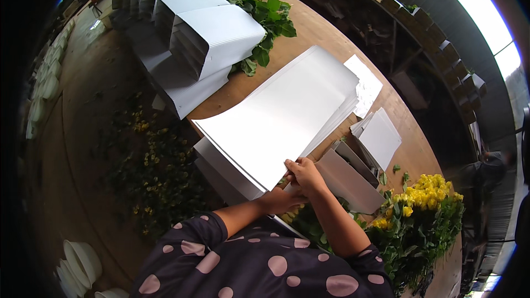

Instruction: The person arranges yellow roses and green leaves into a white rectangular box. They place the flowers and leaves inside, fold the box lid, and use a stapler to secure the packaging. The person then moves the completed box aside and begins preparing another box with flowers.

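A stack of large white cardboard sheets [281, 107] lies across the table in front of me, its near end curling over the edge. My right hand [305, 176] is closed at the stack's near right corner, thumb and fingers pinching a sheet's edge. Just below it, my left hand [280, 201] is held close to the right wrist, its fingers curled and partly hidden. What the left hand holds, if anything, does not show. Pale yellow flower heads peek out beneath the hands.
Folded white cardboard wraps [221, 25] stand at the far left beside green foliage [270, 14]. Right of the stack are a cardboard holder [348, 179] and smaller white sheets [381, 138]. Yellow roses [425, 196] lie at the right edge. Cut flowers litter the floor at left.
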The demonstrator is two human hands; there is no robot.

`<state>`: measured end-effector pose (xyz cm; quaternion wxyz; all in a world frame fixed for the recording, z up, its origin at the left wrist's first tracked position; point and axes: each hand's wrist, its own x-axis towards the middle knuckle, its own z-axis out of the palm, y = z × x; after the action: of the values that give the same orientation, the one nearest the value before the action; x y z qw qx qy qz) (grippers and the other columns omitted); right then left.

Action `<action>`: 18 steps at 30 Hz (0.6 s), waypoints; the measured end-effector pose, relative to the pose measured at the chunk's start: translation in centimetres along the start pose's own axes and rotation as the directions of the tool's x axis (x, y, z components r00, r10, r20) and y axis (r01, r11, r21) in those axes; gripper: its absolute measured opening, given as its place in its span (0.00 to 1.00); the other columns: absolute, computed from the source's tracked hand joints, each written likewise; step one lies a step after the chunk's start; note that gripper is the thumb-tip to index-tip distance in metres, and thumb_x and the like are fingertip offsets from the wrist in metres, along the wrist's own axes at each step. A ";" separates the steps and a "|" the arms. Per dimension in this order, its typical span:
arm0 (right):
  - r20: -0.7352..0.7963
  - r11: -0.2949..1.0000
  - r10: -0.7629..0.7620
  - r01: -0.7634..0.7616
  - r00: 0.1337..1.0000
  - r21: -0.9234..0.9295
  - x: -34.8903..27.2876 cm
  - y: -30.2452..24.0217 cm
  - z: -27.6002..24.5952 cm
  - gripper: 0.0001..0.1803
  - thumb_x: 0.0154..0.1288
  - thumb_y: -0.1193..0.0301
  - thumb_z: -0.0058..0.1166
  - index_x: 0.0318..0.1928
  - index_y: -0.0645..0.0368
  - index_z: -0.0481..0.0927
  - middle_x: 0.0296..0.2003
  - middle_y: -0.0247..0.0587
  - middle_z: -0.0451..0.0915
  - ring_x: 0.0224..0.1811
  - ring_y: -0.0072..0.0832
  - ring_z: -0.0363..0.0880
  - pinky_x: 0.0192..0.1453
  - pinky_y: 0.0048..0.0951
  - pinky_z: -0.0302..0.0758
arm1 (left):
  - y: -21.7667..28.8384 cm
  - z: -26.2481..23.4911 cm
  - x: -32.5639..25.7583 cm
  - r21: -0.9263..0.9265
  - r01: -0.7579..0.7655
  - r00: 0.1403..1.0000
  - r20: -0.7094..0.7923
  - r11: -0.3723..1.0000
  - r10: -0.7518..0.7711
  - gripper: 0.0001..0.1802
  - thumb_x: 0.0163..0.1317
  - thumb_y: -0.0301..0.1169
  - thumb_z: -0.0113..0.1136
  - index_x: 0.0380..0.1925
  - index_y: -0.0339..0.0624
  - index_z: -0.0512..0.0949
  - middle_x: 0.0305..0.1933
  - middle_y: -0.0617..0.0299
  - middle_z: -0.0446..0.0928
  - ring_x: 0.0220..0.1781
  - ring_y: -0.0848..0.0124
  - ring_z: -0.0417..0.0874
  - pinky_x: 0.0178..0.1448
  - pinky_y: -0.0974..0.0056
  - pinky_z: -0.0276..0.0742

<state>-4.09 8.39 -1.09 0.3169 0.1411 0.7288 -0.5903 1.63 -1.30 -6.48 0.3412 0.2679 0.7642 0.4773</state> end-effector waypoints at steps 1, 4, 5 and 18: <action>0.027 0.997 0.018 -0.020 0.999 0.074 -0.2 0.2 0.0 0.15 0.60 0.68 0.47 0.35 0.71 0.67 0.21 0.41 0.74 0.18 0.19 0.70 0.20 0.20 0.69 | 0.3 0.0 -0.1 -0.127 0.066 0.998 -0.011 0.990 -0.068 0.19 0.56 0.37 0.51 0.49 0.52 0.66 0.44 0.57 0.67 0.40 0.66 0.71 0.43 0.60 0.68; 0.055 0.998 0.055 -0.056 0.997 0.001 -0.4 -0.1 -0.4 0.14 0.58 0.69 0.51 0.34 0.69 0.67 0.18 0.36 0.72 0.15 0.16 0.65 0.18 0.17 0.66 | -3.0 2.1 1.1 -0.358 0.035 0.998 -0.030 0.933 -0.049 0.18 0.54 0.34 0.52 0.46 0.50 0.66 0.39 0.57 0.68 0.35 0.64 0.71 0.42 0.63 0.66; 0.075 0.997 0.073 -0.071 0.995 -0.029 -0.5 -0.2 -0.4 0.14 0.58 0.69 0.52 0.34 0.69 0.67 0.18 0.35 0.71 0.15 0.15 0.65 0.18 0.16 0.66 | -4.1 2.8 1.4 -0.402 -0.003 0.999 -0.038 0.916 -0.013 0.17 0.54 0.33 0.53 0.45 0.49 0.67 0.37 0.57 0.68 0.35 0.64 0.71 0.43 0.64 0.66; 0.320 0.450 0.302 -0.430 0.898 0.782 -4.5 -2.0 3.9 0.09 0.58 0.66 0.49 0.35 0.58 0.72 0.27 0.38 0.75 0.23 0.28 0.70 0.31 0.27 0.69 | -4.8 2.1 0.3 0.435 -0.221 0.876 -0.305 0.873 0.373 0.17 0.54 0.36 0.52 0.46 0.54 0.68 0.43 0.60 0.69 0.25 0.66 0.74 0.29 0.65 0.69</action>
<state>-0.64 4.88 2.91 0.3778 0.3888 0.2850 -0.7905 2.70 -1.89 -11.60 0.0482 0.3488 0.8429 0.4068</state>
